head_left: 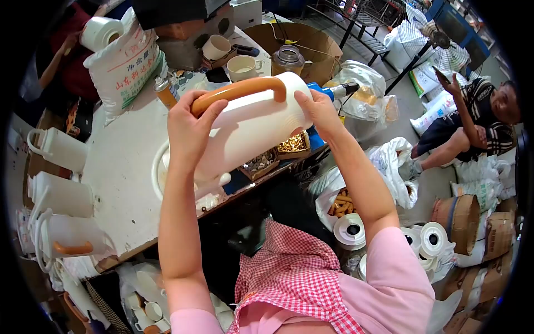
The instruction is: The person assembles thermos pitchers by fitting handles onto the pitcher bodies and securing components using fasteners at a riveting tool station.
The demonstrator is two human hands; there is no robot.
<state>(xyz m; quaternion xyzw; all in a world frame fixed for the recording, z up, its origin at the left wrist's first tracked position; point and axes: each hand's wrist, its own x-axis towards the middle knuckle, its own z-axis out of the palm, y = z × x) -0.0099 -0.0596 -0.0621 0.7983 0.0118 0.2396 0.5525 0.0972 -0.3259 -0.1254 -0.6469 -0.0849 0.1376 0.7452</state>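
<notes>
A white plastic jug (250,133) with an orange-brown handle (239,92) is held tilted above the front of the worktable. My left hand (192,122) is closed round the left end of the handle. At the jug's right end, my right hand (322,114) grips its rim with the thumb on the near side; the other fingers are mostly hidden. Just behind that hand shows a blue power tool (334,92) with a black chuck. Below the jug are a box of brass-coloured screws (293,145) and a tray of small metal parts (259,165).
Several white jugs (64,195) line the table's left side. A printed sack (128,67), a spray can (165,92) and beige cups (242,67) stand farther back. Bags of brown handles (342,203) and white round parts (350,229) lie right. A person (473,117) sits there; another is upper left.
</notes>
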